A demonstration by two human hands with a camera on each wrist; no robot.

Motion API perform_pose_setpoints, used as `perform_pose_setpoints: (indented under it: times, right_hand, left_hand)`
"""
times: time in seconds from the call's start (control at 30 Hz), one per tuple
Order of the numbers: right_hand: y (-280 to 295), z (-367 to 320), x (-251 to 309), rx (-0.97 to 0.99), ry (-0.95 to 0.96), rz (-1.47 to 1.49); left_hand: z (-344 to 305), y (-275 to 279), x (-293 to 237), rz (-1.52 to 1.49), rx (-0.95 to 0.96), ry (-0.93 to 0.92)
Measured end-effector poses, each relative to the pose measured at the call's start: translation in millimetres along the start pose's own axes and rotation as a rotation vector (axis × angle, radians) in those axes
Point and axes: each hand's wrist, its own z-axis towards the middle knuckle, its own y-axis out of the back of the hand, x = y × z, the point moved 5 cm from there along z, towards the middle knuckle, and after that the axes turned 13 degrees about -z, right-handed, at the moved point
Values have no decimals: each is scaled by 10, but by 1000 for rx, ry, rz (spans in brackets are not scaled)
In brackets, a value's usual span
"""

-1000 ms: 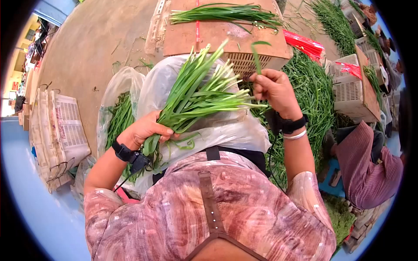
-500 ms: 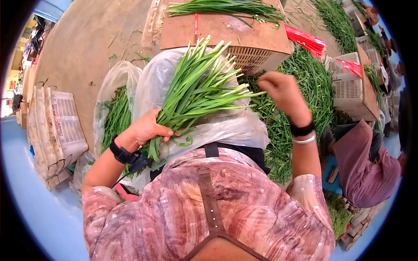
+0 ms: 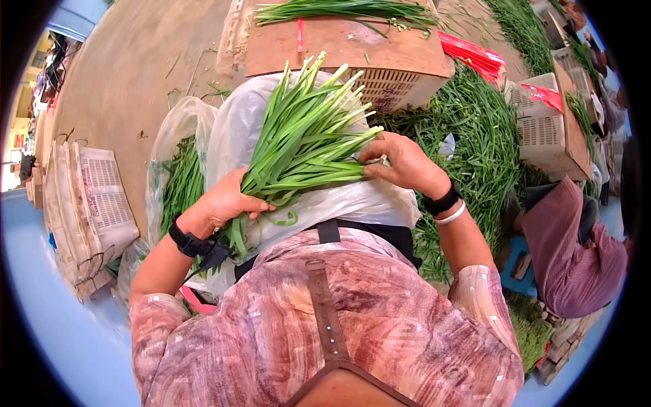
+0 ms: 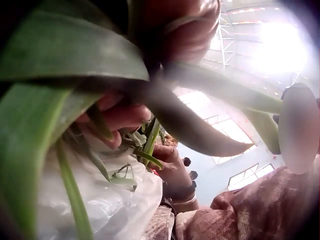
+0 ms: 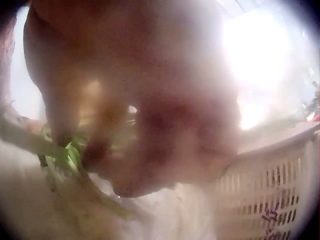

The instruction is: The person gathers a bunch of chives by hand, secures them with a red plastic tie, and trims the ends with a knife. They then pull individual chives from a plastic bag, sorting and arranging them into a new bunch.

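My left hand point(image 3: 230, 200) grips a bunch of garlic chives point(image 3: 298, 129) near its leafy end, over my plastic-covered lap. The pale stalk ends fan up and to the right. In the left wrist view, broad green leaves point(image 4: 70, 50) hang close to the camera around the fingers. At the right edge of the bunch, my right hand point(image 3: 403, 163) pinches the end of a stalk between thumb and fingers. The right wrist view, though hazy, shows a green stalk point(image 5: 74, 155) at those fingertips.
A board-topped crate point(image 3: 352, 47) ahead bears more chives point(image 3: 346, 10). Red strips point(image 3: 475, 57) lie at its right, beside a big loose heap of greens point(image 3: 468, 129). To the left are a plastic bag of greens point(image 3: 180, 176) and stacked crates point(image 3: 95, 197). Another person's leg point(image 3: 569, 251) is at right.
My right hand held a loose leaf out to the right, then swung over the heap without it showing. Now it is back at the bunch's right edge. My left hand keeps its grip.
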Motion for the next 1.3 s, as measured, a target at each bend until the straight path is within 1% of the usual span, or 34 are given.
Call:
perform_pose_setpoints:
  times: [0.1, 0.2, 0.33, 0.37, 0.47, 0.5, 0.6, 0.63, 0.73, 0.77, 0.87, 0.9, 1.0, 1.1, 1.2, 1.23, 1.27, 1.3]
  right_hand:
    - [-65, 33, 15, 18, -44, 384]
    - [-134, 99, -26, 50, -234, 412]
    - [-171, 148, 58, 71, -87, 301]
    - [-139, 144, 49, 48, -81, 354]
    - [-162, 98, -87, 84, -174, 692]
    - [-170, 104, -96, 73, -160, 768]
    - [-55, 117, -31, 143, -83, 570]
    - [-47, 138, -6, 201, -25, 447]
    - [-7, 145, 16, 116, -11, 404]
    - [-3, 141, 21, 140, -84, 461]
    - [-126, 123, 3, 72, 16, 361]
    - [-104, 120, 51, 79, 44, 347]
    - [-37, 111, 161, 239, -26, 303]
    - [-54, 62, 179, 242, 55, 279]
    - [-150, 34, 86, 207, 36, 299]
    - [-131, 30, 76, 116, 25, 351]
    - [-95, -2, 10, 111, -85, 423]
    - [-76, -31, -67, 68, -184, 651]
  left_hand:
    - [21, 19, 11, 5, 12, -6]
    - [34, 39, 17, -2, 48, -17]
    - [34, 47, 10, 3, 67, 2]
    - [35, 52, 8, 0, 81, 0]
    - [26, 43, 0, -60, 80, 23]
    - [22, 51, 8, -89, 85, 43]
    - [27, 50, -13, -107, 109, 67]
    - [15, 53, -20, -103, 114, 67]
    - [-11, 28, -55, -109, 93, 52]
    - [-10, 16, -61, -112, 89, 53]
    - [-7, -8, -44, -116, 92, 62]
    - [-7, 1, -46, -113, 104, 59]
    - [-12, 19, -79, -83, 108, 39]
    - [0, 44, -72, -85, 99, 41]
    - [6, 27, -39, -119, 104, 61]
    - [5, 20, -40, -125, 115, 63]
    - [4, 18, -40, -131, 125, 62]
    - [0, 27, -32, -136, 131, 75]
